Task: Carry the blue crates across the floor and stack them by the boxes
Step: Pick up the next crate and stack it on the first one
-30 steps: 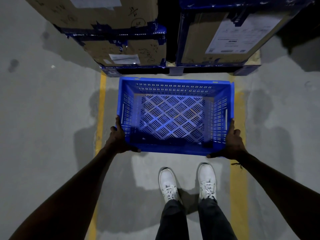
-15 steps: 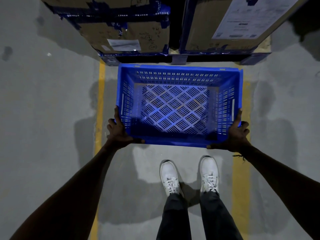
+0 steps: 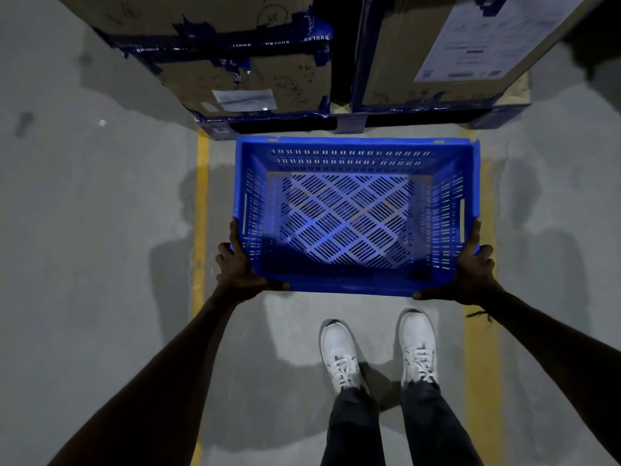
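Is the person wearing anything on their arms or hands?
No gloves and no sleeves in view: the left hand and right hand are bare, and so are both forearms. A thin dark string with loose ends is at the right wrist.

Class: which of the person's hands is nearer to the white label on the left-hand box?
Left. The left hand grips the crate's near-left corner, below the label; the right hand grips the near-right corner, farther away.

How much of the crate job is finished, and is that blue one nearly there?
Done: the carry looks nearly finished, as the blue slotted plastic crate is right in front of the taped brown cardboard boxes. In hand: the left hand and right hand grip its near corners. Left: setting it down; no other crates show, so no stack yet.
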A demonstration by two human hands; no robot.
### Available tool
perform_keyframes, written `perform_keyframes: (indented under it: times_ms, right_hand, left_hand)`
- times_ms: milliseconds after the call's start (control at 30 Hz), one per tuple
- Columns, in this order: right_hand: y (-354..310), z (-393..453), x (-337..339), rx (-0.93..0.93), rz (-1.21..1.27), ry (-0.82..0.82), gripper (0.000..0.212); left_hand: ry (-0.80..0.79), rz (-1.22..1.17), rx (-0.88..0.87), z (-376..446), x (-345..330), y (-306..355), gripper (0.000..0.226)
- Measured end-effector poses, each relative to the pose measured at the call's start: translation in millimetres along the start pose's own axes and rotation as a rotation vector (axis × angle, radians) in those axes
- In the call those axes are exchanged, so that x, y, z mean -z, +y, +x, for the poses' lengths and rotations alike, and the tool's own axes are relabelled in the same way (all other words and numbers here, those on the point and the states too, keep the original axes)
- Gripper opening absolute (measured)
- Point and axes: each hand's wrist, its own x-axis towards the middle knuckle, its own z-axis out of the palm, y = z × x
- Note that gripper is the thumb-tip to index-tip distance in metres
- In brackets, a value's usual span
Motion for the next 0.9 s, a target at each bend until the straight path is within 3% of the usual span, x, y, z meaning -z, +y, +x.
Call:
perform_keyframes:
  times_ms: [133, 233, 367, 667, 800, 900]
  right_hand:
    - [-4.3, 3.1, 5.2, -0.002, 0.013, 0.006, 0.18]
    - [1.8, 4.1, -0.3, -0.038, 0.014, 0.0, 0.187]
    - [5.0, 4.2, -3.5, 0.033, -0.008, -0.002, 0.182]
    - [7.4, 12.4, -3.5, -0.106, 0.053, -0.002, 0.187]
    - [3.0, 7.2, 5.3, -0.106, 0.026, -0.039, 0.183]
    - [-2.2, -4.3, 20.8, -0.123, -0.001, -0.058, 0.172]
  left_hand:
    - [0.011, -0.012, -0.003, -2.4, -4.7, -1.8, 0.183]
    - [0.004, 0.01, 0.0, 1.9, -3.1, -1.9, 0.181]
    - [0.017, 0.029, 0.011, 5.2, -1.2, -2.3, 0.181]
    - [-0.002, 0.122, 0.101, 0.9, 4.4, 8.3, 0.181]
    - [0.047, 0.247, 0.179, -12.6, 0.5, 22.8, 0.171]
    - [0.075, 0.298, 0.249, -30.2, -5.5, 31.4, 0.147]
